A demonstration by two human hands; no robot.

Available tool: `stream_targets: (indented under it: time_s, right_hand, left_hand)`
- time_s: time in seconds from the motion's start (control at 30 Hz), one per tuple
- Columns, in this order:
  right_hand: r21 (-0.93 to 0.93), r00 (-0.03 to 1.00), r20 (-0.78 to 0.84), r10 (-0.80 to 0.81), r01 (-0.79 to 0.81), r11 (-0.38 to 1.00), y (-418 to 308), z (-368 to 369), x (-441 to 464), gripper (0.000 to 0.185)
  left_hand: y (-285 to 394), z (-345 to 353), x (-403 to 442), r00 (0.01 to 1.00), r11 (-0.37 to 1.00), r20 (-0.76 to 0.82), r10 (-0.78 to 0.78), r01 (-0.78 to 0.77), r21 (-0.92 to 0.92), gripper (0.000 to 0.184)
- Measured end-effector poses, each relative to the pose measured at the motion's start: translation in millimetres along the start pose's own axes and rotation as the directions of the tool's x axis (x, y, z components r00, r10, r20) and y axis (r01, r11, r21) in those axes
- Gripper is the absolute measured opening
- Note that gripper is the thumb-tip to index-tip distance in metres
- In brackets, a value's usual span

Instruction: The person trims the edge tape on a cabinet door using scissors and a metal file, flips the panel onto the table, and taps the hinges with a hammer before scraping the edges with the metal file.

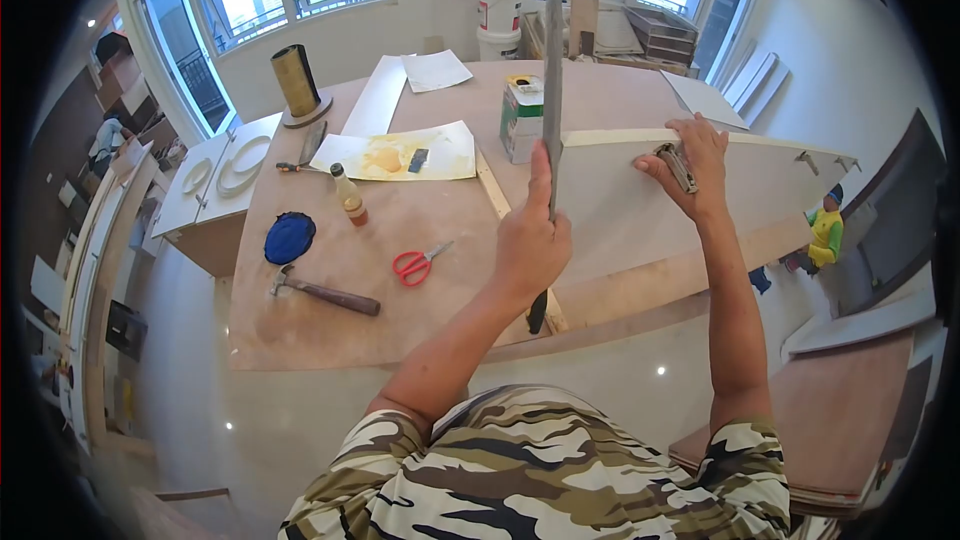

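Observation:
Upright in front of me stands a long grey flat tool (552, 70) with a dark handle end low down, and my left hand (535, 240) is closed round it. To the right, my right hand (695, 165) has its fingers spread over the upper edge of a pale panel (620, 185). A small metal hinge-like piece (678, 168) lies between its thumb and palm, touching the hand. The panel has a light strip along its top edge and rests on a wooden board (680, 275). A green and white box (522, 120) is left of the grey tool.
On the worktable (330, 340) are a hammer (325, 292), red scissors (420, 264), a blue lid-like disc (290, 238), a bottle (349, 196), a stained sheet (400, 152) and a brown roll (296, 82). A person (826, 230) in yellow and green is at the right.

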State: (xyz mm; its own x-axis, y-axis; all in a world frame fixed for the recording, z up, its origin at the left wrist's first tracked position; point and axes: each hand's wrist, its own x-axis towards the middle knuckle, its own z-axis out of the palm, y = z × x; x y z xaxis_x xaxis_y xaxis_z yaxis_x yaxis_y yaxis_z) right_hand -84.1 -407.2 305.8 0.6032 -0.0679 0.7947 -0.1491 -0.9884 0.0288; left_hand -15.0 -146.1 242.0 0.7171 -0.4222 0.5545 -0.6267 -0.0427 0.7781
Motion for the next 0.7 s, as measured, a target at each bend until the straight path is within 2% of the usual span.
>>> stream_targets:
  time_s: [0.07, 0.17, 0.27, 0.37, 0.5, 0.57, 0.67, 0.7]
  right_hand:
    - [0.01, 1.0, -0.006, -0.011, 0.011, 1.0, 0.1, -1.8, 0.5, 0.077]
    - [0.014, 1.0, 0.019, -0.002, 0.001, 1.0, -3.6, -7.0, -0.7, 0.075]
    - [-0.012, 0.999, 0.033, 0.016, -0.016, 1.0, -4.0, -5.1, -0.5, 0.075]
    - [-0.009, 0.999, 0.034, 0.021, -0.021, 1.0, -2.6, -5.2, -0.1, 0.075]
    - [0.01, 0.999, 0.027, 0.025, -0.025, 1.0, -1.0, -4.1, -1.9, 0.075]
    - [0.006, 0.999, 0.029, 0.023, -0.023, 1.0, -0.4, -4.5, -2.0, 0.075]
    - [0.003, 0.999, 0.025, 0.029, -0.029, 1.0, -3.0, -6.7, -3.9, 0.075]
    - [0.005, 0.999, 0.032, 0.031, -0.031, 0.999, -4.7, -9.0, -3.2, 0.075]
  left_hand:
    - [4.8, 4.6, 5.9, 0.996, 0.997, 0.043, -0.074, 0.073, 0.021, 0.087]
    - [-15.5, 23.1, -15.5, 0.995, 0.998, -0.078, 0.055, -0.056, -0.006, 0.087]
    - [-31.8, 19.3, -39.9, 0.995, 0.995, 0.042, -0.091, 0.093, -0.032, 0.088]
    - [-30.6, 8.7, -40.6, 0.982, 0.986, 0.095, -0.16, 0.164, -0.032, 0.093]
    - [-12.0, 5.5, -23.5, 0.999, 0.995, 0.02, -0.05, 0.052, -0.089, 0.091]
    - [0.4, 2.4, -12.8, 0.999, 0.998, 0.032, -0.025, 0.027, -0.063, 0.088]
    - [-6.1, 14.2, -11.4, 0.998, 0.996, -0.016, 0.062, -0.062, -0.068, 0.088]
    - [-9.4, 15.3, -15.1, 0.999, 0.997, -0.003, 0.046, -0.046, -0.056, 0.09]
